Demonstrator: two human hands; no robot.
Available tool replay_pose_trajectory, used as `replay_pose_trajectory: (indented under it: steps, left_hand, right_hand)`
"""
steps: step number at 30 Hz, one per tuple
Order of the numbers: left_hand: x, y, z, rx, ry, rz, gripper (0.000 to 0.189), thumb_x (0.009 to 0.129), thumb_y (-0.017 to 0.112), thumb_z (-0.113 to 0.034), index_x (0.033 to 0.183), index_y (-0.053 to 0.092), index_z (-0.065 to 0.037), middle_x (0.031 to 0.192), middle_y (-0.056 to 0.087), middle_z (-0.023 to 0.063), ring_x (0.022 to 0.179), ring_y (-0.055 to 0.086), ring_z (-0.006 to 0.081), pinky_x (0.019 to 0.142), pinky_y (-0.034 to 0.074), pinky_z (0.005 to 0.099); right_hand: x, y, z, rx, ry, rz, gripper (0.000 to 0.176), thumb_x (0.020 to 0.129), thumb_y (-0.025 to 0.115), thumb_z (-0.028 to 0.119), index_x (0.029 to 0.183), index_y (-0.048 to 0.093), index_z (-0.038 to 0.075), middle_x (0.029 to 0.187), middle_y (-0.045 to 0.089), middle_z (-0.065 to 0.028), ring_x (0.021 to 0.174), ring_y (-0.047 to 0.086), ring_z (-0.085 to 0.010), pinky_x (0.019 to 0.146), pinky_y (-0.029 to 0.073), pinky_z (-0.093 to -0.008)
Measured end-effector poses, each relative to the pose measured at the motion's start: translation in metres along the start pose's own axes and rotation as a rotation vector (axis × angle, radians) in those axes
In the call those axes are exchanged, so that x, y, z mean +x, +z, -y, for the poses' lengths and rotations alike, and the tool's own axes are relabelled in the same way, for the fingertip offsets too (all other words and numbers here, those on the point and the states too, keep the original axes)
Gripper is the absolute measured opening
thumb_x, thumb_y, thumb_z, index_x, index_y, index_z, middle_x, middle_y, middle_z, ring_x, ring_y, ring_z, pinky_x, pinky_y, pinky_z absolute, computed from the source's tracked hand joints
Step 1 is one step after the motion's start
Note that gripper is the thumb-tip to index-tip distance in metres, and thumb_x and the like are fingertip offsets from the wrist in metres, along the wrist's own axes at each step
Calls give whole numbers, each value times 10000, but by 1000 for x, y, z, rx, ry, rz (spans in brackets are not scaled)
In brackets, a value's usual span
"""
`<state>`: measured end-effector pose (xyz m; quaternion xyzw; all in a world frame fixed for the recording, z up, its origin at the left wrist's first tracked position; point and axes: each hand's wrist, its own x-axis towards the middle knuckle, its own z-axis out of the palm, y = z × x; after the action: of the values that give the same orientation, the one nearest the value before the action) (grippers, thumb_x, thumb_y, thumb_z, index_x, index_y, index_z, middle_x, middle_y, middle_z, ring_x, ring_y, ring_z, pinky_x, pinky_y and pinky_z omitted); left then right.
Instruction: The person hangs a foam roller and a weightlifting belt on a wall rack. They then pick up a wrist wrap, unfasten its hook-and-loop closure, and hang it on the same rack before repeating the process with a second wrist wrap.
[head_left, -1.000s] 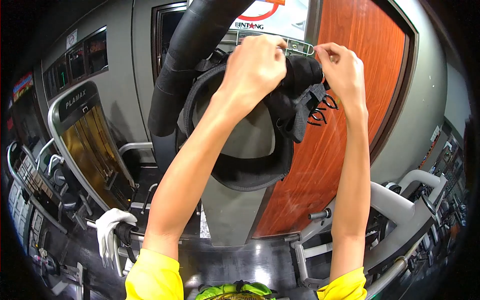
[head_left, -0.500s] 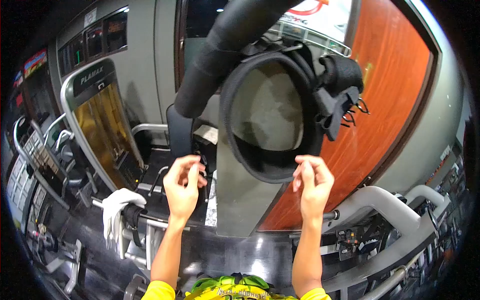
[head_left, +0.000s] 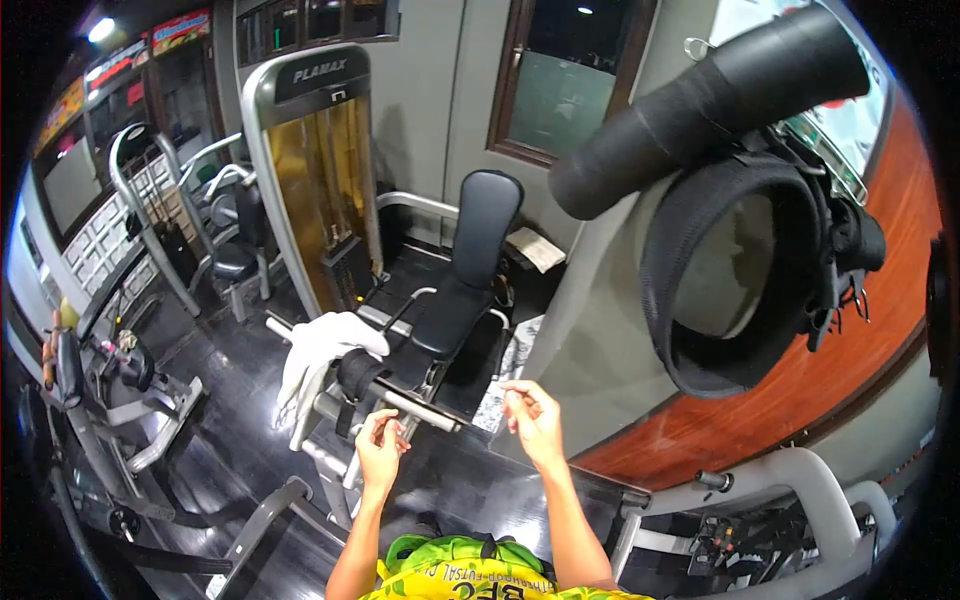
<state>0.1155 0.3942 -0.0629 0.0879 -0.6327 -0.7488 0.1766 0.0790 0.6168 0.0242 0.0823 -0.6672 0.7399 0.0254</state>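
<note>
My left hand is held up in the air, fingers loosely curled and apart, with nothing in it. It is nearest to a metal bar where a white towel hangs beside a wrapped black strap. My right hand, also empty, is raised with bent, parted fingers in front of the grey wall. Up and to its right hangs a wide black weightlifting belt, looped round, below a thick black padded roll. Neither hand touches these things.
A weight-stack machine marked PLAMAX stands at the left, with a black padded seat to its right. Other gym machines stand farther left. A reddish wooden panel and a thick grey machine frame are at the right.
The view has swung left, so the belt and padded roll now appear farther right. Both hands appear lower and closer together, still empty.
</note>
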Motion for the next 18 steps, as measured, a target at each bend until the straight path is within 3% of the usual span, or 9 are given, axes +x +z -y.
replay_pose_trajectory:
  steps: [4, 7, 8, 10, 11, 12, 15, 18]
  left_hand:
    - [21, -43, 37, 31, -23, -92, 138, 921, 501, -32, 1027, 590, -29, 802, 595, 33, 572, 554, 63, 466, 441, 202]
    - [47, -70, 73, 284, 14, -208, 217, 865, 558, -15, 1076, 599, -42, 904, 603, 36, 813, 587, 138, 715, 501, 275]
    - [56, -79, 83, 313, -8, -217, 284, 849, 566, -11, 1131, 581, -40, 1020, 595, 92, 916, 585, 194, 834, 473, 318]
    - [74, -86, 96, 397, 94, -290, 354, 857, 563, -34, 1210, 541, -57, 1141, 552, 142, 964, 581, 225, 842, 474, 341]
    - [76, -87, 92, 502, 16, -298, 438, 864, 561, -63, 1292, 474, -66, 1190, 521, 177, 1038, 559, 265, 890, 454, 368]
    - [82, -91, 96, 558, -19, -260, 491, 879, 556, -118, 1343, 411, -51, 1252, 493, 204, 1141, 510, 304, 960, 409, 382]
    - [97, -100, 110, 561, 8, -163, 553, 908, 531, -201, 1393, 333, -24, 1394, 389, 226, 1274, 407, 331, 1038, 330, 376]
    - [99, -97, 100, 393, -217, -75, 603, 912, 545, -268, 1429, 297, -80, 1400, 397, 203, 1308, 366, 334, 1074, 278, 395]
  right_hand:
    - [25, 46, -46, 20, 44, 97, 198, 912, 585, 163, 1076, 622, 59, 761, 590, -3, 597, 487, -35, 536, 409, -180]
    - [42, 79, -87, -117, -59, 131, 195, 890, 621, 180, 1059, 641, 86, 807, 598, 20, 692, 502, -38, 619, 428, -198]
    - [50, 88, -106, -204, -60, 165, 222, 866, 637, 170, 1069, 642, 82, 897, 613, -18, 745, 543, -78, 651, 448, -225]
    - [60, 108, -120, -461, -309, 187, 262, 833, 641, 137, 1090, 638, 85, 1019, 604, -77, 884, 586, -177, 765, 473, -291]
    - [64, 116, -126, -522, -337, 230, 333, 806, 633, 123, 1138, 620, 96, 1168, 545, -134, 1081, 536, -290, 926, 430, -371]
    - [66, 124, -130, -588, -272, 293, 404, 814, 606, 129, 1217, 577, 128, 1287, 478, -158, 1201, 449, -326, 1016, 364, -406]
    - [71, 141, -143, -764, -223, 407, 546, 816, 551, 104, 1346, 460, 201, 1419, 364, -174, 1255, 398, -360, 1032, 351, -417]
    - [73, 149, -138, -796, -15, 492, 618, 806, 564, 135, 1392, 391, 235, 1464, 295, -173, 1306, 329, -413, 1043, 332, -470]
